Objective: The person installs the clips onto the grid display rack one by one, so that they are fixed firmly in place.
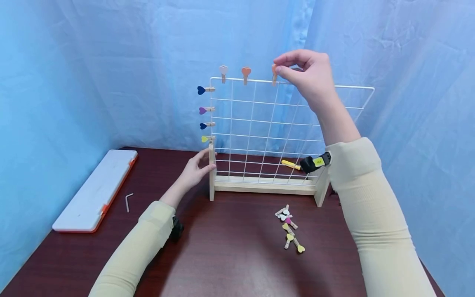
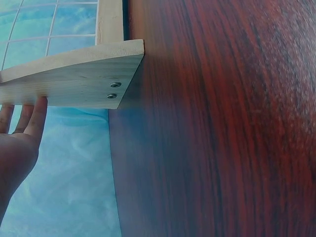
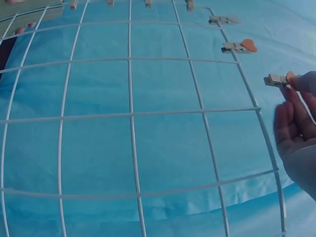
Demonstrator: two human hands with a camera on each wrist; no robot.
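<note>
At the top wire of a white wire grid (image 1: 261, 122), my right hand (image 1: 313, 78) pinches a mini clothespin (image 1: 274, 76) by its orange heart end. In the right wrist view this clothespin (image 3: 275, 80) is just off the wire, jaws pointing at it. A pale heart clothespin (image 1: 223, 74) and another orange one (image 1: 246, 75) are clipped on the top wire. Down the left side wire sit dark blue (image 1: 202, 90), purple (image 1: 203, 110) and yellow (image 1: 205, 139) heart clothespins. My left hand (image 1: 193, 170) holds the left wooden upright (image 1: 212, 177), thumb in front and fingers behind.
Several loose heart clothespins (image 1: 289, 231) lie before the stand. At the left are a hex key (image 1: 128, 202) and a white case with an orange edge (image 1: 92, 194). A yellow-handled tool (image 1: 290, 164) lies behind the grid. Blue curtain (image 1: 148, 74) surrounds the dark table (image 1: 222, 247).
</note>
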